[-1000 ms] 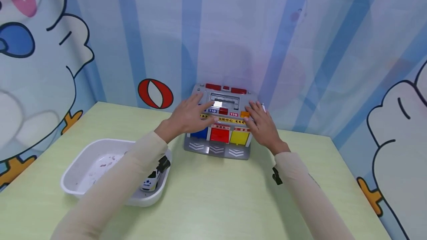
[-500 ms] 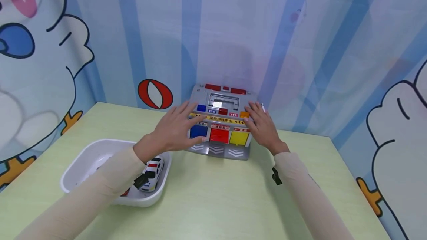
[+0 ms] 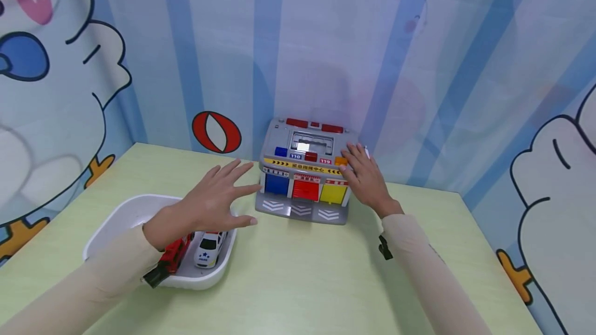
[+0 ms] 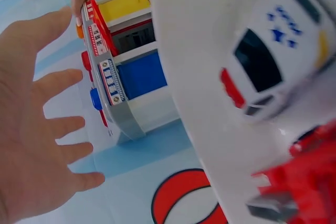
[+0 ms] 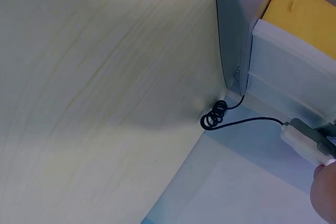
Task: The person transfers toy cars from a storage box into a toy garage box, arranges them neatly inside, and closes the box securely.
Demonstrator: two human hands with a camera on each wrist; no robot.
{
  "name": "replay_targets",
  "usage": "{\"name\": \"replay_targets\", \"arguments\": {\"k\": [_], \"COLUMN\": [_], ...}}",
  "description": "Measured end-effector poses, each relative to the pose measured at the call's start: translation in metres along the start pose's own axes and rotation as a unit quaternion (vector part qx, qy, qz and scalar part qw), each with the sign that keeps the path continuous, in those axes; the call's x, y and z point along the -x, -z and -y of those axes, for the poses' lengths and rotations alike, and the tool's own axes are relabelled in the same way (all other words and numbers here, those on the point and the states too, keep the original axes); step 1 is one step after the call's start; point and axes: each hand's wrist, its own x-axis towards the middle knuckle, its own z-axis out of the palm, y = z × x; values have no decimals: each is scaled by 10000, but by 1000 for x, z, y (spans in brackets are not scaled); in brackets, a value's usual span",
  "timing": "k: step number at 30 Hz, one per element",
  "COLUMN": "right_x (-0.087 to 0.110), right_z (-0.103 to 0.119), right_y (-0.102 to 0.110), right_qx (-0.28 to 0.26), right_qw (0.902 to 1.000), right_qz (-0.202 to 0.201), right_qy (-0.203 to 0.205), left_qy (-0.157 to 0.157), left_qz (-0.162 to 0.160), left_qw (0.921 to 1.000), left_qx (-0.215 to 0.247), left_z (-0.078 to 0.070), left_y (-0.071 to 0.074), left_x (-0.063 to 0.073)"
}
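A grey toy garage (image 3: 279,138) with blue (image 3: 277,184), red (image 3: 306,190) and yellow (image 3: 333,193) doors stands at the table's back. In the left wrist view, the red door (image 4: 102,27) sticks outward over a dark opening. My right hand (image 3: 368,179) rests on the garage's right top corner, fingers extended by the orange button (image 3: 341,160). My left hand (image 3: 209,200) holds nothing, its fingers spread, left of the garage and above the white tub's (image 3: 139,203) right side. In the tub lie a white police car (image 3: 208,251) and a red toy vehicle (image 3: 174,255), the latter partly hidden by the left wrist.
A white handset (image 5: 304,145) on a coiled black cord (image 5: 215,116) hangs at the garage's right side. The pale green table (image 3: 288,283) ends at a striped blue cloth backdrop (image 3: 223,55) behind the garage.
My left hand has drawn back from the garage top, leftward and toward me, to above the tub. The blue button and blue door have come into view. My right hand stays put.
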Motion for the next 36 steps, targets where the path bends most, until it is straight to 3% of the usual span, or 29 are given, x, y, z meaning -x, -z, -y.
{"name": "replay_targets", "arguments": {"k": [8,16,25,36], "right_x": [-1,-1,0,0], "right_z": [0,1,3,2], "right_y": [-1,-1,-2,-1], "right_qx": [-49,-27,-42,-33], "right_qw": [10000,10000,10000,10000], "right_qz": [-6,-23,-26,-59], "right_qy": [26,25,-60,-56], "left_qy": [-338,-386,-531,-370], "left_qz": [-51,-129,-111,171], "left_qw": [9989,9965,9948,9928], "left_qx": [322,727,857,1130], "left_z": [19,35,55,71], "left_y": [-7,-10,-15,-24], "left_x": [25,51,79,93]}}
